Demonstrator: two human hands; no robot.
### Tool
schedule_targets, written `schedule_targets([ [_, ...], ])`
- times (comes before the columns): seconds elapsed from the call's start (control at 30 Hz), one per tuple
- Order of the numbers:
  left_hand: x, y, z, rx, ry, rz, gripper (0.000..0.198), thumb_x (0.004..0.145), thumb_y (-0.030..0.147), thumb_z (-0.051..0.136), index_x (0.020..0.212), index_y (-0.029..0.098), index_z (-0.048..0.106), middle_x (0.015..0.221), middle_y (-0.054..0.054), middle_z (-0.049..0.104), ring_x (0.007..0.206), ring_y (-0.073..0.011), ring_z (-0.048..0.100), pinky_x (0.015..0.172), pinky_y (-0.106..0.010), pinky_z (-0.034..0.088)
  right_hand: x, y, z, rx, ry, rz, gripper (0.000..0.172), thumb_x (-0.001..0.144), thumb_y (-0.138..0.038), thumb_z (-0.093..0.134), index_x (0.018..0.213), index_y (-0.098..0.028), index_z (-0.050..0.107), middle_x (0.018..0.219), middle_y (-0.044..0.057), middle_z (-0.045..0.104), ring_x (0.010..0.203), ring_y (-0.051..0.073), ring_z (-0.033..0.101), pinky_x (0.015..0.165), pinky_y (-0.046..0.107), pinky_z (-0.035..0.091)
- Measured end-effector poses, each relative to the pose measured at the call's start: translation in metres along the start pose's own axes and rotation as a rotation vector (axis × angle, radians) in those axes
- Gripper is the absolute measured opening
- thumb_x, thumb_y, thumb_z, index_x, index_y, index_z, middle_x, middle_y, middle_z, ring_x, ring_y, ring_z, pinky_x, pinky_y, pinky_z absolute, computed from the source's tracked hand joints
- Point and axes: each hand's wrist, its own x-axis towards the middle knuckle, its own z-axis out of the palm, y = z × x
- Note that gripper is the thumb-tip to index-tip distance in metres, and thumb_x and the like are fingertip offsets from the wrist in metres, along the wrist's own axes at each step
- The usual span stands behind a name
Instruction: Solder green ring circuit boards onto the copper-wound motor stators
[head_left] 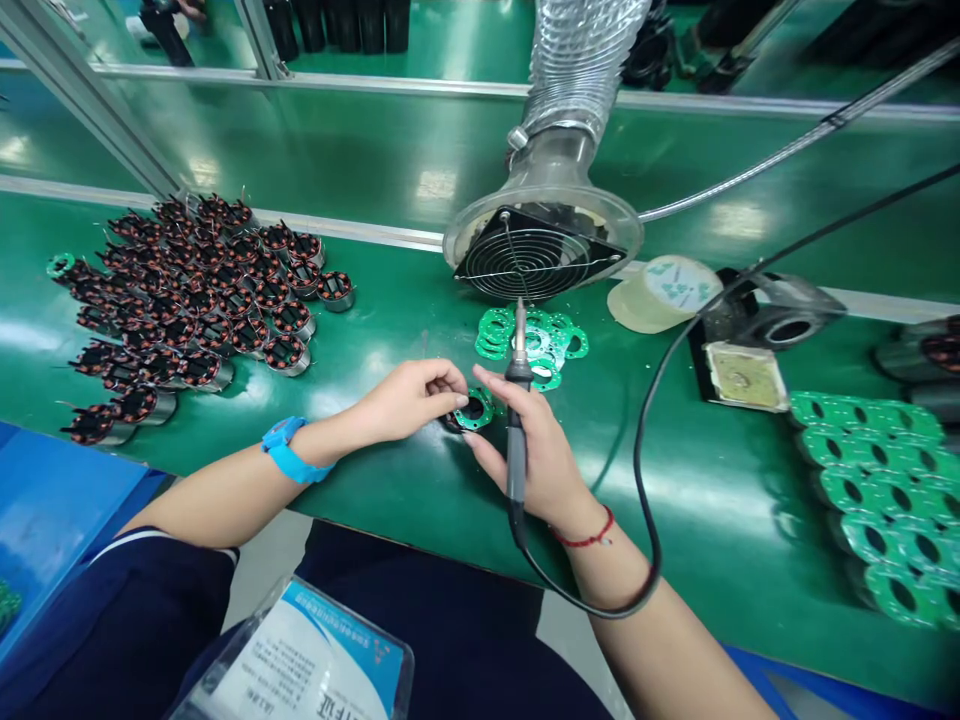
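At the middle of the green bench, a motor stator with a green ring board (477, 412) sits between my two hands. My left hand (420, 398) pinches at the left edge of this piece, its thumb and fingertips on the board. On the other side, my right hand (536, 450) holds a soldering iron (517, 440) against the palm, tip pointing away from me. Its thumb and forefinger are spread on either side of the stator. Loose green ring boards (534, 342) lie just beyond the iron, below the fume extractor (525, 262).
Many copper-wound stators (202, 290) crowd the left of the bench. To the right are a tape roll (666, 292), an iron stand with a sponge (746, 376) and rows of board-topped stators (877, 490). The iron's black cable (651, 480) loops over my right forearm.
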Motion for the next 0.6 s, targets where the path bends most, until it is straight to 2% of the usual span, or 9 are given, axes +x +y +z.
schedule_targets([
  [0.13, 0.004, -0.003, 0.003, -0.097, -0.013, -0.064, 0.01, 0.08, 0.018, 0.063, 0.074, 0.014, 0.057, 0.069, 0.002, 0.06, 0.067, -0.0098, 0.055, 0.066, -0.023, 0.043, 0.002, -0.008, -0.003, -0.046, 0.02, -0.114, 0.067, 0.085, -0.019, 0.062, 0.145, -0.028, 0.033, 0.133, 0.01, 0.06, 0.125, 0.029, 0.054, 0.097, 0.051, 0.048],
  [0.27, 0.007, 0.0, 0.002, -0.159, -0.033, -0.153, 0.012, 0.077, 0.014, 0.065, 0.07, 0.013, 0.055, 0.065, 0.004, 0.058, 0.063, -0.0089, 0.053, 0.062, -0.022, 0.041, 0.004, -0.01, -0.002, -0.147, 0.022, -0.115, 0.064, 0.086, -0.017, 0.059, 0.144, -0.028, 0.033, 0.127, 0.009, 0.064, 0.121, 0.029, 0.056, 0.093, 0.05, 0.049],
  [0.43, 0.008, 0.006, 0.001, -0.156, -0.038, -0.138, 0.014, 0.076, 0.01, 0.065, 0.066, 0.012, 0.055, 0.065, 0.004, 0.058, 0.063, -0.0079, 0.052, 0.064, -0.022, 0.04, 0.007, -0.012, 0.001, -0.184, 0.036, -0.16, 0.062, 0.087, -0.018, 0.057, 0.143, -0.028, 0.032, 0.127, 0.01, 0.063, 0.124, 0.03, 0.054, 0.095, 0.052, 0.048],
  [0.6, 0.005, 0.009, -0.003, -0.223, -0.036, -0.216, 0.011, 0.076, 0.011, 0.064, 0.068, 0.012, 0.056, 0.062, 0.005, 0.056, 0.059, -0.007, 0.05, 0.06, -0.021, 0.038, 0.005, -0.013, 0.001, -0.276, 0.057, -0.074, 0.053, 0.088, -0.017, 0.056, 0.137, -0.026, 0.039, 0.118, 0.01, 0.068, 0.112, 0.03, 0.06, 0.089, 0.048, 0.05],
])
